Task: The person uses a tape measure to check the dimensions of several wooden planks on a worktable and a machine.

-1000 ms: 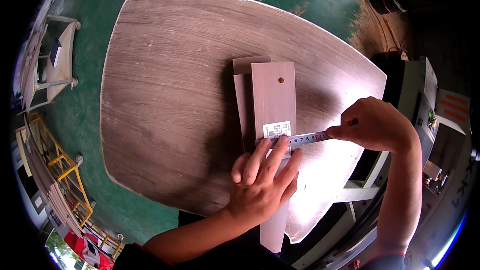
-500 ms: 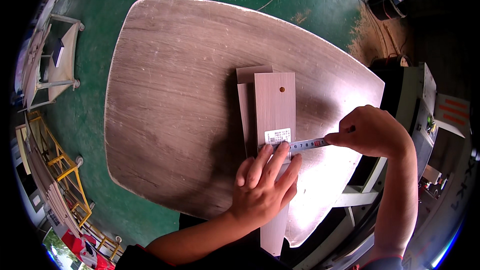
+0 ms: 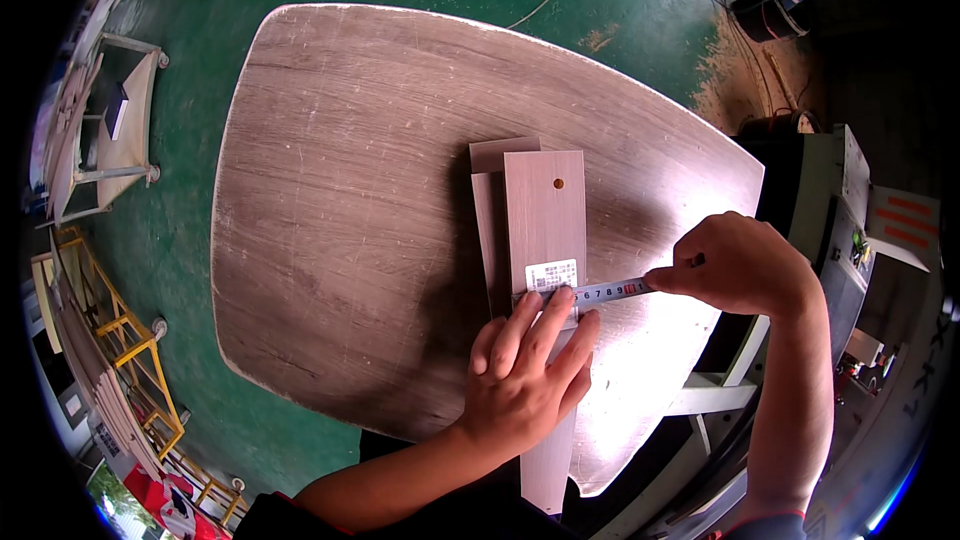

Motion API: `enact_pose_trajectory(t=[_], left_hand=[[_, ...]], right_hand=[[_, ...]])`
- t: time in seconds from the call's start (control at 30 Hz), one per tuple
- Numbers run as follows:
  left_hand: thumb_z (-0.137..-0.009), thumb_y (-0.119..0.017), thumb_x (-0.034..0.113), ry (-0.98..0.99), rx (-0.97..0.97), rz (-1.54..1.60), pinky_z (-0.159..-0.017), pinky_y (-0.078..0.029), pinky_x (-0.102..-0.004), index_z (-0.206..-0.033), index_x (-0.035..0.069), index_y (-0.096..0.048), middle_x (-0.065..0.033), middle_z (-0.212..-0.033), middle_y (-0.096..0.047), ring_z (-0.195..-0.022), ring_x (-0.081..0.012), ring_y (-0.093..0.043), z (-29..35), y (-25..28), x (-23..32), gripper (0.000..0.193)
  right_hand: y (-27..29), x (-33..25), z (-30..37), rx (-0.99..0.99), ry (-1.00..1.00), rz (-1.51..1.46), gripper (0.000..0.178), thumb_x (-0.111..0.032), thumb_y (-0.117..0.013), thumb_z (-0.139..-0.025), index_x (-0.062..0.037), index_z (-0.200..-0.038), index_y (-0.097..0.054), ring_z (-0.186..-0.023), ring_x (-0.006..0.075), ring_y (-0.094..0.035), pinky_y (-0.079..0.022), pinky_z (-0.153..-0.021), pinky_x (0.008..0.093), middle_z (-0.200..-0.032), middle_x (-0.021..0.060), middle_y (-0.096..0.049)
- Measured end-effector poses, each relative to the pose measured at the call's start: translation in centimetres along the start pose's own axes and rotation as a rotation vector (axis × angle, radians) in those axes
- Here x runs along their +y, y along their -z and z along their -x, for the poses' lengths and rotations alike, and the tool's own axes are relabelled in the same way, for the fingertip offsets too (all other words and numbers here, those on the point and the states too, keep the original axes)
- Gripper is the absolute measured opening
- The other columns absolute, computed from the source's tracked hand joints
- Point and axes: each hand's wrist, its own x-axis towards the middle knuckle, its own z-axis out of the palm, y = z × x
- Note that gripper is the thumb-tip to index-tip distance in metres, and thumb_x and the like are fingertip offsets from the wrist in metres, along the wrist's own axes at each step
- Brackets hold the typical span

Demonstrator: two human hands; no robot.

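Across a wood-grain board point(image 3: 545, 225) lies the metal blade of a tape measure point(image 3: 607, 293). The board has a round hole near its far end and a white label point(image 3: 541, 277) at its middle. My left hand point(image 3: 525, 390) is open, its fingers stretched out and spread, fingertips pressing the blade and the board beside the label. Past the board's right edge, my right hand point(image 3: 745, 265) is closed on the blade; any tape case is hidden in it. More boards point(image 3: 490, 240) show beneath the top one, offset to the left.
The boards rest on a wood-grain tabletop point(image 3: 340, 190) with curved edges. A grey machine frame point(image 3: 712, 398) stands at the right. On the green floor to the left are a cart point(image 3: 125, 155) and a yellow wheeled rack point(image 3: 125, 325). Cables and a dark bucket point(image 3: 768, 12) sit at the far right.
The view has shifted slightly, so the table and boards sit a little lower in it. Both hands keep the same pose on the tape measure and board.
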Motion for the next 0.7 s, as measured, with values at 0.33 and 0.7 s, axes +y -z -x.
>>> enact_pose_trajectory(t=[0.33, 0.7], left_hand=[[-0.087, -0.07, 0.031, -0.008, -0.001, -0.014, -0.11, -0.026, -0.0416, -0.126, 0.021, -0.07, -0.0091, -0.147, -0.047, -0.14, -0.0279, -0.032, -0.02, 0.0, -0.02, 0.04], [-0.087, -0.071, 0.031, -0.001, -0.01, -0.01, -0.11, -0.025, -0.0413, -0.127, 0.021, -0.07, -0.0086, -0.148, -0.046, -0.14, -0.028, -0.032, 0.05, 0.13, 0.02, 0.041]], right_hand=[[-0.61, 0.61, -0.22, 0.043, 0.038, -0.012, 0.045, -0.054, -0.075, -0.086, -0.0098, -0.084, -0.081, -0.054, 0.0152, -0.064, -0.048, -0.054, 0.0289, -0.067, 0.0058, -0.072], [-0.13, 0.05, 0.22, 0.013, -0.003, -0.02, 0.043, -0.052, -0.074, -0.085, -0.0096, -0.086, -0.081, -0.063, 0.0221, -0.069, -0.053, -0.062, 0.036, -0.07, 0.008, -0.072]])
